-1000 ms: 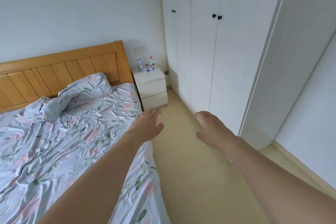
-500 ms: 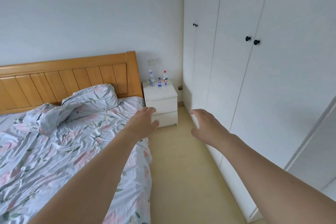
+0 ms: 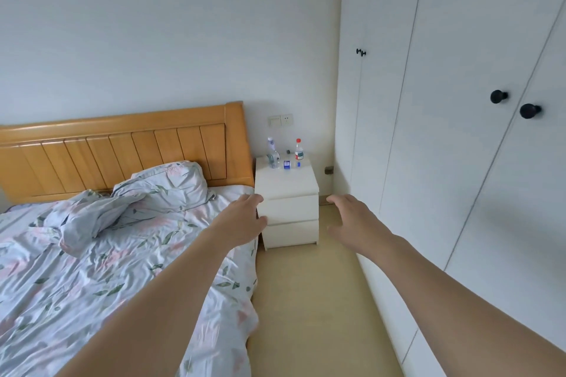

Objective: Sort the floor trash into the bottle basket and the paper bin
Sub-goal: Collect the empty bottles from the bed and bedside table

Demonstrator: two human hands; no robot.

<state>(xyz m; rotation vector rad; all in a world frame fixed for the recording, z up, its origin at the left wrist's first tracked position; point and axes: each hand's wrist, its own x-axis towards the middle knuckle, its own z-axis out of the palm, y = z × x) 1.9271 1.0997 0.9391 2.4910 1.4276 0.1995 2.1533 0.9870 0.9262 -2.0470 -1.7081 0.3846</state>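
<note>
Right now, from the head camera, both bare arms reach forward down a narrow strip of beige floor (image 3: 309,300) between a bed and a white wardrobe. The left hand (image 3: 242,220) hovers at about ten o'clock from the frame's centre, fingers straight and loosely spread, holding nothing. The right hand (image 3: 355,223) hovers at about two o'clock, fingers relaxed and slightly spread, also holding nothing.

Between and beyond the hands stands a white nightstand (image 3: 288,211) against the far wall. On its top, at twelve o'clock, stand a clear bottle (image 3: 272,152), a red-capped bottle (image 3: 299,150) and a small blue object (image 3: 286,164), too small to identify. The bed with floral bedding (image 3: 107,254) fills the left, at nine o'clock; the wardrobe (image 3: 459,131) with black knobs fills the right, at three o'clock.

No floor trash, bottle basket or paper bin appears in this view; the visible floor shows nothing to sort.

The step in hand looks like searching. To do it well, the person would probably lower their gaze and check along the bed's edge and the wardrobe's foot, keeping both hands free for whatever turns up.
</note>
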